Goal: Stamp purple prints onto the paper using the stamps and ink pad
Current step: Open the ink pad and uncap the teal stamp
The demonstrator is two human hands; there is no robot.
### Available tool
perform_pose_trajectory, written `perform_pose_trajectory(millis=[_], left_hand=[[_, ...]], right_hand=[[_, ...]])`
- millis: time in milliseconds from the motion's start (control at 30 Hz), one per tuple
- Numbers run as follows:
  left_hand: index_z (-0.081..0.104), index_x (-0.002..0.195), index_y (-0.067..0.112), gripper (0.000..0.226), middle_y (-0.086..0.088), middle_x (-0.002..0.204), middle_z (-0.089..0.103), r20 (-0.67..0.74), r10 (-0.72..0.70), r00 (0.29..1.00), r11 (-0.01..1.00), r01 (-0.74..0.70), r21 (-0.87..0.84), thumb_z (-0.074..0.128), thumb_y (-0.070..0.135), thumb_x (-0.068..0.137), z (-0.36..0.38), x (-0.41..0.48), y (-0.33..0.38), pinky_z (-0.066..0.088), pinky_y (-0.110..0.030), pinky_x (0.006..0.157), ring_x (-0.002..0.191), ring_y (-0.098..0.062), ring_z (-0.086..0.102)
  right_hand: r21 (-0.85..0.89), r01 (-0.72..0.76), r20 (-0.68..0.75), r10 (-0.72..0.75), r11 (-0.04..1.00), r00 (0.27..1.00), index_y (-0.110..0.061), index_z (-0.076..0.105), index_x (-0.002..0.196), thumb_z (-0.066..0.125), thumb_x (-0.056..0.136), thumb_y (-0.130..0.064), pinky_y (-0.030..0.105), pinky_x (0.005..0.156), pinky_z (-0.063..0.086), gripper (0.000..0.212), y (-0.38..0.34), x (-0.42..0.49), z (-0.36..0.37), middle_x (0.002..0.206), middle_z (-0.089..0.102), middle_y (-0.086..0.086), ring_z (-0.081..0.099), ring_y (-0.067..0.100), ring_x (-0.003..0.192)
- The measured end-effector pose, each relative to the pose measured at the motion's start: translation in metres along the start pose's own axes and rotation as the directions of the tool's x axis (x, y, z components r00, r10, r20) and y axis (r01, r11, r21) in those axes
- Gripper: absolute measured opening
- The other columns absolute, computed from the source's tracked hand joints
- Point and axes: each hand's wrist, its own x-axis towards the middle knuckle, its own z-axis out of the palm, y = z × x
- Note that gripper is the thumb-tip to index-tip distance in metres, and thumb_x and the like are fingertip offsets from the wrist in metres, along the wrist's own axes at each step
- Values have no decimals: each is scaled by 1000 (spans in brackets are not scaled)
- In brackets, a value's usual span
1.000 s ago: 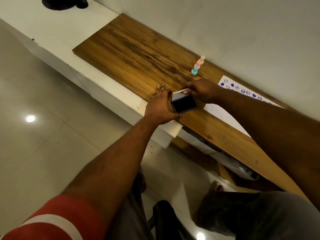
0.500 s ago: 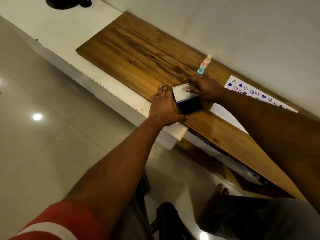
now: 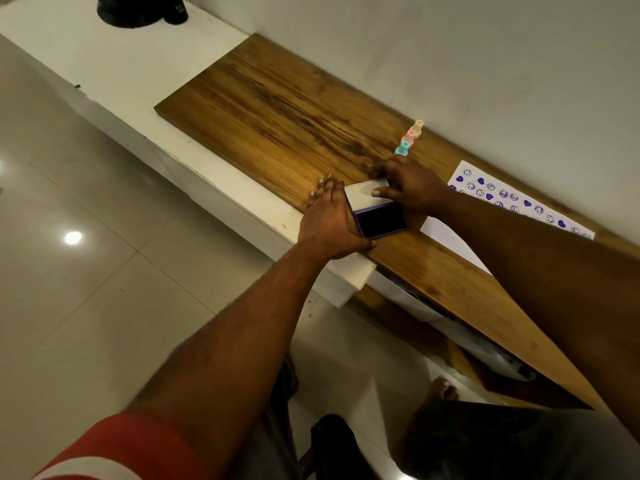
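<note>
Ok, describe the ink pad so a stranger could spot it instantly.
On the long wooden board against the wall, just left of the stamped paper, lies the ink pad. Unlike the small pastel stamps behind, it's a flat open case, dark ink, white lid.

Open ink pad (image 3: 381,221) sits on the wood board (image 3: 277,109), left hand (image 3: 329,220) flat against its left side with fingers straight, right hand (image 3: 412,188) pinching the white lid (image 3: 363,197), stamps (image 3: 410,136) lined up by the wall, purple-printed paper (image 3: 446,233) just to the right.
</note>
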Motion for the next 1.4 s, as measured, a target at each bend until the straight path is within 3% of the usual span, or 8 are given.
perform_pose_trajectory(millis=[100, 233, 333, 533, 700, 900, 1233, 1400], left_hand=[[1, 166, 9, 145, -14, 174, -5, 4, 7, 1000, 1000, -7, 4, 85, 72, 66, -1, -1, 0, -5, -42, 126, 160, -28, -9], [3, 166, 8, 145, -13, 174, -2, -23, 22, 999, 999, -23, -22, 77, 82, 65, -9, 0, 1, -2, -45, 129, 160, -27, -8], [4, 166, 7, 142, -13, 174, -1, -68, 19, 997, 998, -23, -53, 70, 86, 68, -13, 1, 2, -5, -42, 126, 160, -27, -6], [7, 166, 8, 138, -13, 174, 0, -114, 37, 993, 997, -45, -68, 64, 89, 70, -17, 1, 3, 0, -43, 128, 161, -26, -4], [8, 166, 8, 138, -13, 174, 1, -120, 33, 992, 997, -42, -71, 64, 89, 70, -17, 2, 3, -1, -42, 127, 161, -26, -2], [9, 166, 8, 138, -13, 174, 2, -116, 28, 993, 997, -36, -63, 65, 89, 70, -17, 4, 3, 1, -43, 128, 161, -26, -2], [16, 164, 8, 136, -14, 174, 10, -123, 102, 987, 994, -106, -23, 57, 93, 67, -9, 4, 15, 0, -40, 125, 160, -28, 4], [21, 163, 8, 133, -16, 172, 16, -127, 185, 975, 983, -184, 23, 55, 94, 67, -3, -4, 24, 10, -47, 129, 160, -29, 9]], right_hand=[[-16, -27, -100, 25, 1000, 995, -18, 59, 135, 68, 93, -48, 31, 84, 50, 52, 0, -1, -5, 128, 65, 6, 62, 22, 112], [-212, -161, -333, 84, 964, 939, -25, 57, 136, 64, 96, -44, 40, 80, 57, 45, 1, 2, -21, 129, 64, 5, 67, 29, 105], [-341, -220, -266, 131, 914, 955, -24, 52, 145, 66, 96, -39, 49, 83, 59, 53, -2, 8, -28, 140, 55, 11, 65, 38, 109], [-386, -291, -263, 198, 876, 944, -17, 58, 141, 72, 95, -30, 48, 93, 55, 50, -7, 13, -29, 138, 55, 15, 62, 39, 113], [-326, -316, -356, 195, 891, 914, -15, 60, 137, 76, 91, -24, 46, 91, 54, 50, -7, 10, -28, 136, 55, 16, 61, 38, 112], [-293, -322, -321, 224, 900, 920, -12, 66, 131, 70, 94, -22, 47, 95, 52, 39, -1, 10, -22, 133, 58, 19, 61, 40, 113], [-282, -276, -211, 221, 919, 952, -16, 66, 130, 67, 97, -24, 40, 82, 53, 33, -8, -54, -6, 125, 60, 13, 62, 34, 107], [-262, -290, -220, 236, 920, 947, -16, 69, 127, 69, 95, -20, 34, 78, 51, 32, -9, -90, 8, 125, 62, 9, 65, 32, 101]])
